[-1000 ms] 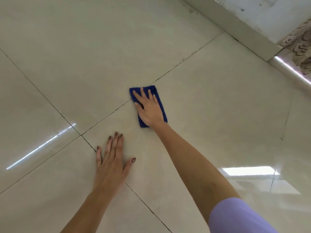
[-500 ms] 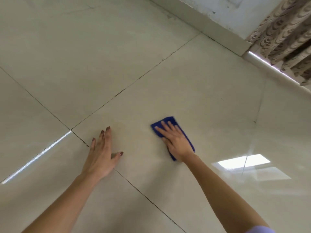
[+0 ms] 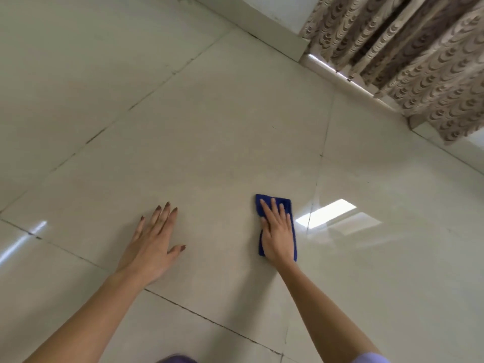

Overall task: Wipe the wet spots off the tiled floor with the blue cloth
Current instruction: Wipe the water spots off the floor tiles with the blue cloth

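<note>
A folded blue cloth (image 3: 286, 205) lies flat on the glossy beige tiled floor (image 3: 209, 142). My right hand (image 3: 277, 231) presses on the cloth with straight fingers and covers most of it; only its far end and side edges show. My left hand (image 3: 153, 244) rests flat on the same tile, fingers spread, about a hand's width left of the cloth. I cannot make out wet spots; bright reflections lie on the floor to the right of the cloth.
A white skirting board (image 3: 262, 24) runs along the far wall. A patterned brown curtain (image 3: 419, 61) hangs at the top right above a low ledge (image 3: 348, 85). Dark grout lines (image 3: 110, 127) cross the floor.
My right hand slid the cloth across the tile toward me and to the right, away from the grout line. The view swung right, bringing the curtain in. My left hand stayed flat on the floor.
</note>
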